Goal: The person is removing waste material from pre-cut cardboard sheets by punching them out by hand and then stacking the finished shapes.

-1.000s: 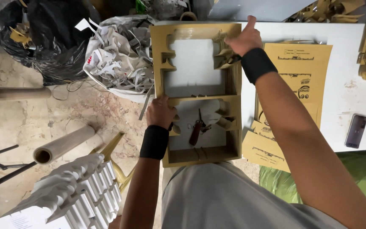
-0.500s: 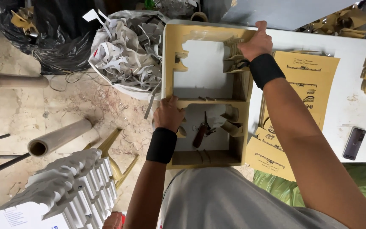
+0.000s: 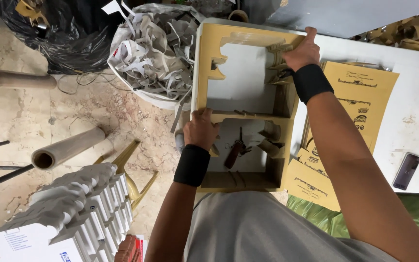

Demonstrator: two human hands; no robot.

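A tan die-cut cardboard sheet (image 3: 208, 68) with two large cut-out windows lies on the white table (image 3: 413, 116) in front of me. My left hand (image 3: 201, 130), with a black wristband, grips the sheet at its left side where the middle strip meets the frame. My right hand (image 3: 302, 50), also with a black wristband, holds the sheet's far right part near the cut tabs. A bunch of keys with a dark red fob (image 3: 233, 151) lies on the table inside the near window.
Printed tan cardboard sheets (image 3: 360, 97) are stacked at the right, a dark phone (image 3: 406, 171) beyond them. A bag of white paper offcuts (image 3: 146, 53), a black bag (image 3: 59, 34), a film roll (image 3: 66, 148) and stacked white die-cut pieces (image 3: 69, 208) stand on the floor at the left.
The view has shifted, so the sheet and both hands sit further right in the frame. Both hands keep the same grip on the cardboard sheet.
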